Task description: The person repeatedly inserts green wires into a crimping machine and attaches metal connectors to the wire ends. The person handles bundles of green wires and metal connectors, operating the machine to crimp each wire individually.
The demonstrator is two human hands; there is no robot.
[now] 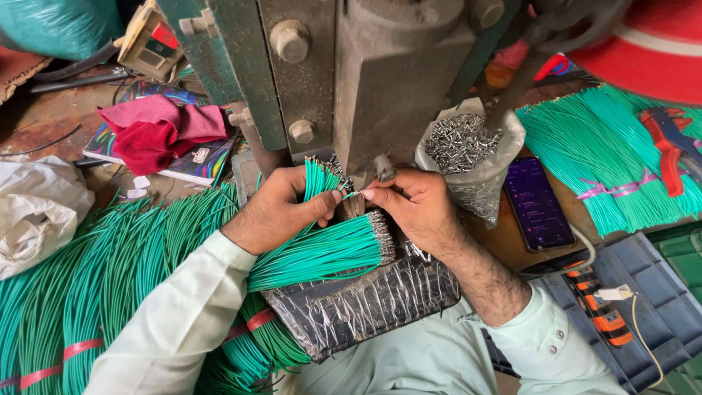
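Green wires [322, 252] lie in a bundle under the left hand [281, 208], their metal-tipped ends fanned toward the press [398, 80]. That hand is curled around a smaller bunch of them, thumb pressed across. The right hand [417, 208] pinches a single wire [353, 194] between thumb and forefinger, its tip just at the base of the press. By the look of it, one wire is being fed in for its terminal; the next move calls for a steady, straight tip seated exactly under the die, fingers kept clear. A bag of metal terminals [464, 146] stands just right of the press, a phone [537, 205] beside it. More green wire bundles [607, 153] lie to the right and others [88, 285] to the left on the counter [44, 121].
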